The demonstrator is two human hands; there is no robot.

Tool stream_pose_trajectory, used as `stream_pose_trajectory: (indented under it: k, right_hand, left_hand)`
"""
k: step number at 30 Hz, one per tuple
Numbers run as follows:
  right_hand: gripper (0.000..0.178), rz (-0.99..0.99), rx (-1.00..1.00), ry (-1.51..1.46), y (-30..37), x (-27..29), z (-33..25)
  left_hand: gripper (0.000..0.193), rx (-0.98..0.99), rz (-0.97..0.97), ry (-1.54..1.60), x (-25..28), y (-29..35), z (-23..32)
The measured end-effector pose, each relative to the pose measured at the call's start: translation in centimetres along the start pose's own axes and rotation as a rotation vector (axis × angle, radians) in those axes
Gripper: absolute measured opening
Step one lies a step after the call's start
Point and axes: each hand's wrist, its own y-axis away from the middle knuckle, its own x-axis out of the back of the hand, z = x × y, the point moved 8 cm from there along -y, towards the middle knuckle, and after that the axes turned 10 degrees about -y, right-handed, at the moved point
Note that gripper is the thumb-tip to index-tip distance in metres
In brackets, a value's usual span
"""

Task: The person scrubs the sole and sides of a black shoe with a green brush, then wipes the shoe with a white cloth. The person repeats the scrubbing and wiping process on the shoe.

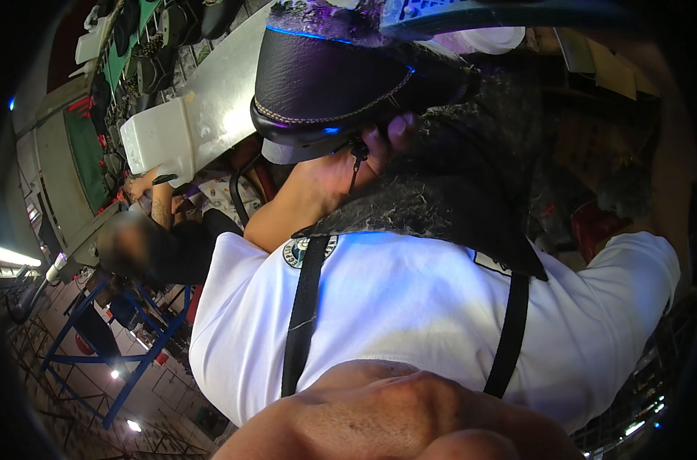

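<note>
Holding: left hand point(341, 175) comes up from the lower left and grips a black shoe point(329, 77) from beneath.
Left fingers point(400, 130): closed against the underside, 2 tips clear; the thumb is hidden.
Shoe: upper middle, beyond the chest, directly above the left hand; its long axis runs mainly left to right, broad end left, right end narrowing into shadow.
Stitching: 1 pale line curves along the shoe's lower edge, above a glossy band.
Nearer hand: the left, touching the shoe.
Right hand: out of view, so I cannot tell whether its fingers are open or closed; its sleeve point(632, 264) shows at right, well apart from the shoe.
Blue piece point(509, 21): at the top edge, just beyond the shoe; contact unclear.
Apron point(432, 211): dark, speckled, below the shoe, with 2 straps.
Tabletop point(229, 92): metal, left of the shoe, a white box point(155, 142) at its near end.
Co-worker point(187, 253): 1 person, far left.
</note>
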Motion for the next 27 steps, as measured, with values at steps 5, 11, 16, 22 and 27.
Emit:
stream_pose_trajectory:
  k: [5, 11, 16, 22, 27]
  right_hand:
    - [0.025, -0.037, 0.017, -0.051, 1.2, 0.6, -1.4]
    - [0.026, -0.031, 0.013, -0.098, 2.5, 1.4, -2.8]
    - [0.026, -0.134, -0.029, 0.078, 1.9, 0.4, -4.3]
    - [0.024, -0.097, -0.048, 0.082, 3.4, 1.1, -4.1]
    - [0.013, 0.418, -0.409, -0.023, 7.3, 3.1, -0.3]
  left_hand:
    - [0.043, 0.045, -0.034, 0.036, 0.2, -0.8, -0.8]
    - [0.041, 0.084, -0.070, 0.055, 0.1, -1.5, -1.2]
    - [0.040, 0.072, -0.079, 0.071, 0.5, -1.2, -0.9]
    - [0.038, 0.081, -0.109, 0.061, 0.4, -1.2, -0.7]
    - [0.037, 0.100, -0.180, 0.018, 0.2, -1.3, 1.1]
